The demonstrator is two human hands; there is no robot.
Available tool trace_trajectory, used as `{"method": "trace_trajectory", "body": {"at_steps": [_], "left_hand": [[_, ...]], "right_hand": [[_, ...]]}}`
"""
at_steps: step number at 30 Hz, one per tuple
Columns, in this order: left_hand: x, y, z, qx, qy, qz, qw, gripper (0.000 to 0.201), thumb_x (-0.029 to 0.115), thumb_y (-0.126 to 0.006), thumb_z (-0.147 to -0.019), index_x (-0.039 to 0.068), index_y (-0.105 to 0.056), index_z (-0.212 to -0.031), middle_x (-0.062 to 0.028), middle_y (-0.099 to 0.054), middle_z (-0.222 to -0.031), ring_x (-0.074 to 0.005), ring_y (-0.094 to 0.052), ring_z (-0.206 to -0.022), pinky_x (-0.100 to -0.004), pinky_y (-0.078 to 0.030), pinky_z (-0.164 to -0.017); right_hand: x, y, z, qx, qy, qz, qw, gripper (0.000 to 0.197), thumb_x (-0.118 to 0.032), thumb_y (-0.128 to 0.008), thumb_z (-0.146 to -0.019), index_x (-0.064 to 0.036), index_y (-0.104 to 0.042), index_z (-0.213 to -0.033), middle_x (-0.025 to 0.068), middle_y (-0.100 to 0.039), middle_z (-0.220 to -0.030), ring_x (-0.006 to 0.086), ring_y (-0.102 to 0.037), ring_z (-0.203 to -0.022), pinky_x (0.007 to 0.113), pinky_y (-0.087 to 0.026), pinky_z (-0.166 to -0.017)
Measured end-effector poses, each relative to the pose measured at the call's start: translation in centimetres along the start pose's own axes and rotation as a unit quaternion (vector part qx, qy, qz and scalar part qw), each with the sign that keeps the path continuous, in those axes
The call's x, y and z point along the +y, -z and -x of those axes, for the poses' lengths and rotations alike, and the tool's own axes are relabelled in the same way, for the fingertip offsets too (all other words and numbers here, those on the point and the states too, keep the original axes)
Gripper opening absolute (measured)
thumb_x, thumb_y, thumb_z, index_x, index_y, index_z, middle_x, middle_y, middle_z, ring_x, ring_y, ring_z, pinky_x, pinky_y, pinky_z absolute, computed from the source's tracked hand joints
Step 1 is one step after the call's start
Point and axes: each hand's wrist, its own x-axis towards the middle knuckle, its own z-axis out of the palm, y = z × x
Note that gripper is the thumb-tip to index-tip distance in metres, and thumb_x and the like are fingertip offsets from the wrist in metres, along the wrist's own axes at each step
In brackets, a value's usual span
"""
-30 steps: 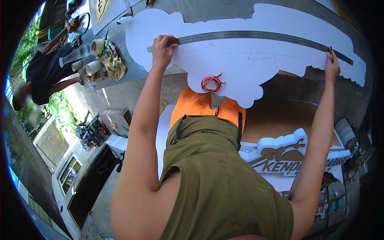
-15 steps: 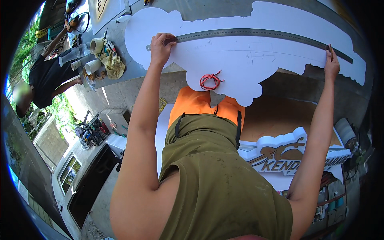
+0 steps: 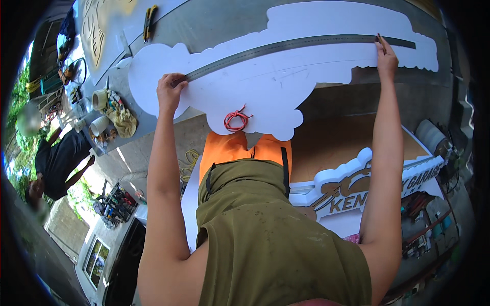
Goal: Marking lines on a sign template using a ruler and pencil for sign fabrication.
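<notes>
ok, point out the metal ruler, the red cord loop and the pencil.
metal ruler (image 3: pixel 286 47): head view, middle of the blade.
red cord loop (image 3: pixel 236 120): head view, centre of the coil.
pencil (image 3: pixel 380 39): head view, tip above the right hand's fingers.

Long grey steel ruler (image 3: pixel 286 47), brushed metal with a dull sheen, lies on the big white cloud-shaped cut-out board (image 3: pixel 286 84), matt and smooth, faintly pencil-marked. Grey tabletop (image 3: pixel 214 23) looks like flat, slightly worn sheet. Small red coiled cord (image 3: pixel 236 120) looks plasticky. Olive cloth shirt (image 3: pixel 275 239) is matt, dusty and stained; the orange cloth (image 3: pixel 232 148) beneath looks bright and smooth.
</notes>
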Motion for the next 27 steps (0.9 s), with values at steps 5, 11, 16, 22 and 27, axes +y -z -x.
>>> {"method": "trace_trajectory", "body": {"at_steps": [5, 11, 16, 22, 27], "left_hand": [[-4.2, 1.0, 0.8, -0.021, 0.01, 0.043, 0.999, 0.027, -0.001, -0.082, -0.079, 0.003, -0.075, -0.104, -0.0058, -0.069, -0.098, -0.019, -0.063, -0.084, -0.0326, -0.052, -0.079], [-2.8, 0.3, 0.2, -0.041, -0.004, 0.103, 0.994, 0.025, -0.005, -0.08, -0.082, 0.002, -0.073, -0.105, -0.0031, -0.066, -0.099, -0.0135, -0.061, -0.084, -0.0287, -0.05, -0.079], [-3.1, 0.3, -0.3, -0.049, 0.005, 0.102, 0.994, 0.026, -0.005, -0.081, -0.081, 0.002, -0.073, -0.105, -0.0021, -0.066, -0.099, -0.0134, -0.061, -0.085, -0.0291, -0.05, -0.079], [-3.1, 0.4, -0.4, -0.054, 0.014, 0.116, 0.992, 0.027, -0.005, -0.081, -0.081, 0.002, -0.073, -0.105, -0.0018, -0.066, -0.098, -0.0136, -0.061, -0.085, -0.0289, -0.049, -0.08], [-3.1, 0.3, -0.4, -0.052, 0.022, 0.12, 0.991, 0.027, -0.006, -0.081, -0.08, 0.002, -0.073, -0.105, -0.0027, -0.067, -0.098, -0.0144, -0.061, -0.086, -0.0297, -0.05, -0.081]], "right_hand": [[-4.3, -1.9, 1.4, 0.01, -0.019, -0.042, 0.999, 0.028, -0.018, -0.073, -0.094, -0.0164, -0.076, -0.122, 0.0125, -0.076, -0.108, 0.0338, -0.072, -0.1, 0.041, -0.058, -0.087], [-4.4, -0.2, 1.4, 0.022, -0.04, -0.04, 0.998, 0.027, -0.019, -0.07, -0.096, -0.0183, -0.077, -0.121, 0.0093, -0.076, -0.111, 0.0312, -0.072, -0.103, 0.041, -0.058, -0.087], [-4.1, 0.0, 1.2, 0.024, -0.039, -0.017, 0.999, 0.027, -0.019, -0.07, -0.098, -0.018, -0.076, -0.124, 0.0071, -0.077, -0.113, 0.0286, -0.073, -0.102, 0.037, -0.058, -0.089], [-3.8, -0.4, 1.3, 0.038, -0.029, -0.044, 0.998, 0.026, -0.018, -0.071, -0.095, -0.0176, -0.077, -0.12, 0.0083, -0.077, -0.11, 0.0315, -0.072, -0.103, 0.041, -0.058, -0.088], [-3.5, -0.3, 1.4, 0.034, -0.029, -0.044, 0.998, 0.027, -0.017, -0.071, -0.095, -0.0181, -0.077, -0.121, 0.0085, -0.076, -0.11, 0.0315, -0.072, -0.103, 0.041, -0.058, -0.088]]}}
